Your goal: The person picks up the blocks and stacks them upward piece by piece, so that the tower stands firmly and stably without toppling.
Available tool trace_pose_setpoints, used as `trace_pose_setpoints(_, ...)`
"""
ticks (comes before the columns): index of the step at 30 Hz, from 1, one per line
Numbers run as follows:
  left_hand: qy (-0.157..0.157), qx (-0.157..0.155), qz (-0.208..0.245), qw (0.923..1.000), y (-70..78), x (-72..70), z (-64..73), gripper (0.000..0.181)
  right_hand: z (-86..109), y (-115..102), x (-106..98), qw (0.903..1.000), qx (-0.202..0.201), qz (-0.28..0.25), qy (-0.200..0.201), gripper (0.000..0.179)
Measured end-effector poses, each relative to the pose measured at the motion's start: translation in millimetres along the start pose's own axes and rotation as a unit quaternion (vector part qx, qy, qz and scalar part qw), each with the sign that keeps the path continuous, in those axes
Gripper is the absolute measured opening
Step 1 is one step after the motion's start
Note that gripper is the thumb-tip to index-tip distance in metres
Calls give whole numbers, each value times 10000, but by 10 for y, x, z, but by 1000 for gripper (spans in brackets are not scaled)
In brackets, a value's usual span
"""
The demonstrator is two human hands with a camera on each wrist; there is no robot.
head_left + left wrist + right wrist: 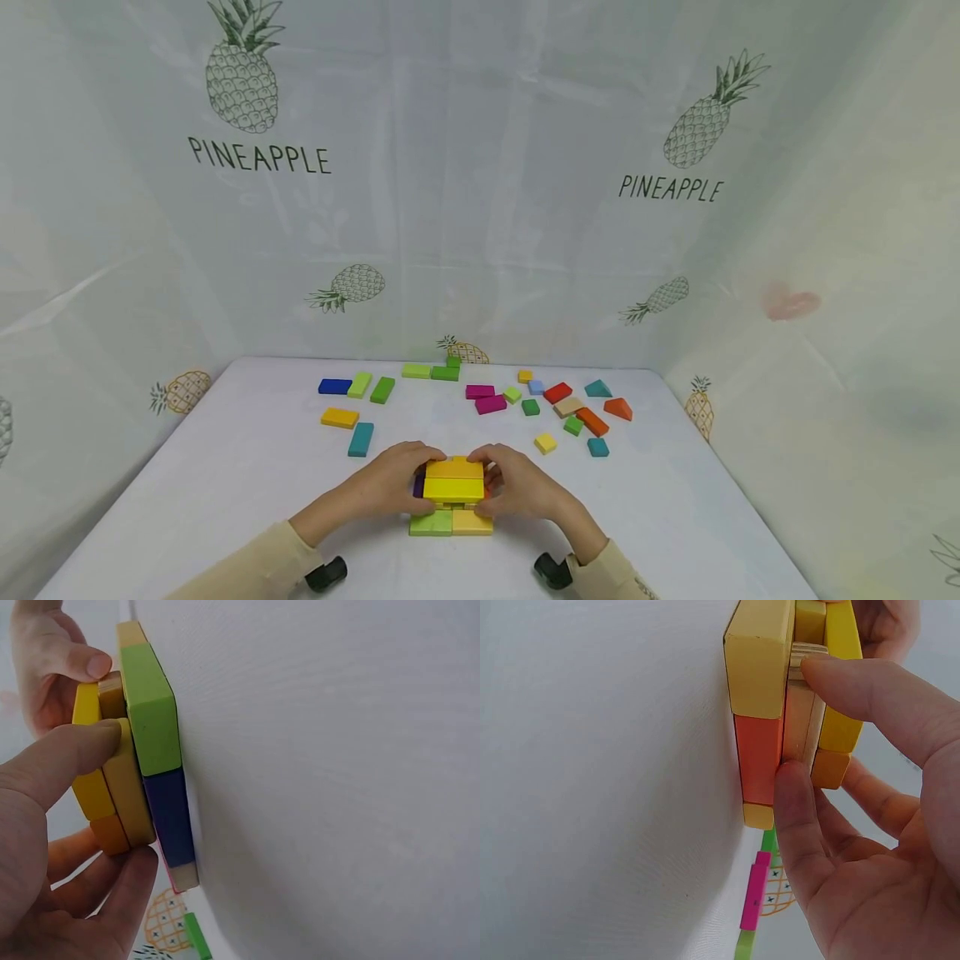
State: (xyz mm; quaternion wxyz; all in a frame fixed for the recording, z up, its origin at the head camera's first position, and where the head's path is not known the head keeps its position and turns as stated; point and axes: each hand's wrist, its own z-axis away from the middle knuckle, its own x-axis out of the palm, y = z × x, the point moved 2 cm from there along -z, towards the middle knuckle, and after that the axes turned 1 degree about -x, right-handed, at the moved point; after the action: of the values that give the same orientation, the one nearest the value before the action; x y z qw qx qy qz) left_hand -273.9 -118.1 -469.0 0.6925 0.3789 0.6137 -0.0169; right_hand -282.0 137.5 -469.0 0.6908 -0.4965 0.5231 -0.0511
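L fingers (129, 889) & R fingers (799, 814) grip block stack (453, 489) on wht tbl (225, 500) (pineapple-print cloth (465, 208) behind).

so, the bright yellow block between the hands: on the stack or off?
On: both wrist views show the bright yellow block lying directly against the block layer beneath it.

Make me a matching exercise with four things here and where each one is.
1. Left hand
2. Right hand
3. Teal triangle
4. Loose dark-blue block

A. Back left of the table
B. Gripping the right side of the stack
C. Back right of the table
D. Gripping the left side of the stack

Pairs: 1-D, 2-B, 3-C, 4-A
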Motion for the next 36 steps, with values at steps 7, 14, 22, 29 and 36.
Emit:
trace_pose_setpoints(7,17,27,32,10000,18,-11,17,68,2,-34,-1,10000,50,14,0,60)
trace_pose_setpoints(14,17,19,30,10000,11,1,6,69,3,-38,-2,10000,49,74,-9,61)
trace_pose_setpoints(22,17,-8,88,10000,13,1,7,69,2,-29,-7,9999,-24,135,-20,59)
trace_pose_setpoints(29,24,-18,131,9999,24,4,23,68,0,-30,2,9999,4,133,-2,58)
trace_pose_setpoints(36,-177,-6,30,9998,-40,-39,5,78,-5,-32,9,9998,37,194,22,58)
